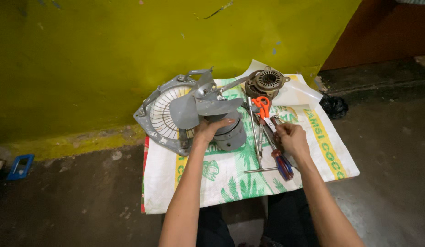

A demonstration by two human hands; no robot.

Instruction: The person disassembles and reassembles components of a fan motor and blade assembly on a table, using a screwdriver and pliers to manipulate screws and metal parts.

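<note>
- Fan motor (230, 132), grey, on the woven sack (221, 183) over the worktop, directly under the left hand (210, 130); shaft axis roughly upright, three-bladed fan blade (198, 103) on top.
- Left grip closed over the motor housing.
- Right hand (290, 137) beside it, well nearer the tools; grip closed on a slim tool, kind unclear.
- One round grille (159, 121), one stator (267, 82), one orange-handled scissors (262, 105), one red-and-blue screwdriver (282, 163), one T-handled wrench (257, 151).
</note>
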